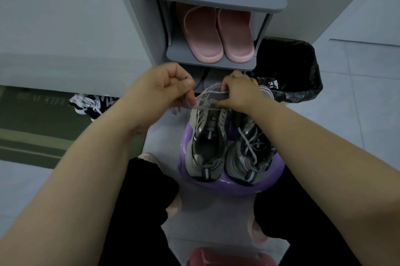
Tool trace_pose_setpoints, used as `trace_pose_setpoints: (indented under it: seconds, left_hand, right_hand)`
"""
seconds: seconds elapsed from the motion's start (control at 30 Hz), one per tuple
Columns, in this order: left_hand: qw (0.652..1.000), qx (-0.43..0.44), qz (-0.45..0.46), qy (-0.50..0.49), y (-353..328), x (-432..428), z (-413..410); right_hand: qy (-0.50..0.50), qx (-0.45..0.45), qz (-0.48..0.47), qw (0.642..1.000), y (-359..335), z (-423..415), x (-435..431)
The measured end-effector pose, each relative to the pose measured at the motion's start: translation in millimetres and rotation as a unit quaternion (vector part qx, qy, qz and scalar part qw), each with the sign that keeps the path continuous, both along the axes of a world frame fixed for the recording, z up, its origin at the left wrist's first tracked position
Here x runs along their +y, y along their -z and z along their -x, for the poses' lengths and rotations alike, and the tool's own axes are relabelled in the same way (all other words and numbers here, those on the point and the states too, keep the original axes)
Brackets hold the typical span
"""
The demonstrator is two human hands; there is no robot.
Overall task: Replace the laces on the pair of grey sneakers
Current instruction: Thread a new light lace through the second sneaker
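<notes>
On a purple stool (218,185) between the knees, two grey sneakers (205,144) are set side by side, heels nearest. One grey lace (206,104), near the toe of the left sneaker, is pinched by the tightly curled fingers (190,98) of the left hand (171,86) and gripped by the curled right hand (242,92). Both forearms are stretched forward with the hands drawn together. Two pink slippers (218,34) are seen on the shelf (212,63) beyond.
</notes>
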State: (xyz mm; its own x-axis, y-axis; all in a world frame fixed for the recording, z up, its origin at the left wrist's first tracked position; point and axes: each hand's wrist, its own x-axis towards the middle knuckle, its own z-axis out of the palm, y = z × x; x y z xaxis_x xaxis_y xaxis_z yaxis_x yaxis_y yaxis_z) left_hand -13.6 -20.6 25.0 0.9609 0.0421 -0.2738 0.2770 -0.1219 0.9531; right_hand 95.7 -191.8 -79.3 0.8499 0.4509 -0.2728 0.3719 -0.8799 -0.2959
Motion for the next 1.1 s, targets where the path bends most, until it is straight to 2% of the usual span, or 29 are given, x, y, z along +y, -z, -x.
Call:
trace_pose_setpoints:
  seconds: [0.1,0.17,0.2,0.27,0.33,0.43,0.5,0.53,0.63,0.7,0.73,0.83,0.97,1.1]
  left_hand:
    - [0.993,0.085,-0.072,-0.033,29,-8,-10]
    - [0.971,0.134,-0.197,-0.012,51,-14,-20]
    - [0.954,0.147,-0.26,0.024,58,-17,-22]
    - [0.918,0.153,-0.346,0.121,66,-23,-23]
    - [0.88,0.148,-0.399,0.209,68,-31,-21]
    - [0.844,0.136,-0.449,0.258,65,-37,-23]
    - [0.836,0.128,-0.464,0.265,64,-38,-26]
    - [0.834,0.122,-0.469,0.266,63,-38,-27]
    - [0.846,0.102,-0.46,0.25,67,-40,-27]
    - [0.862,0.075,-0.448,0.225,70,-40,-24]
    - [0.869,0.065,-0.442,0.212,71,-38,-24]
    - [0.879,0.07,-0.428,0.199,68,-32,-23]
    - [0.879,0.048,-0.412,0.236,51,-34,-13]
    - [0.904,-0.011,-0.293,0.312,-1,-13,8]
  right_hand:
    - [-0.031,0.0,0.1,0.994,-4,-3,1]
    - [-0.073,0.033,0.145,0.986,-15,-6,-1]
    - [-0.08,0.071,0.126,0.986,-23,-8,-5]
    - [-0.039,0.169,0.023,0.985,-47,-15,-16]
    - [0.025,0.207,-0.097,0.973,-74,-23,-25]
    - [0.056,0.249,-0.253,0.933,-100,-29,-23]
    - [0.058,0.29,-0.29,0.91,-103,-25,-10]
    - [0.054,0.292,-0.269,0.916,-100,-22,-3]
    - [-0.02,0.213,-0.087,0.973,-74,-12,16]
    - [-0.073,0.161,0.01,0.984,-50,-4,24]
    - [-0.08,0.144,0.024,0.986,-39,-2,25]
    - [-0.056,0.106,-0.014,0.993,-17,1,20]
    - [-0.052,0.05,-0.031,0.997,2,3,14]
    - [-0.037,0.016,-0.06,0.997,7,6,9]
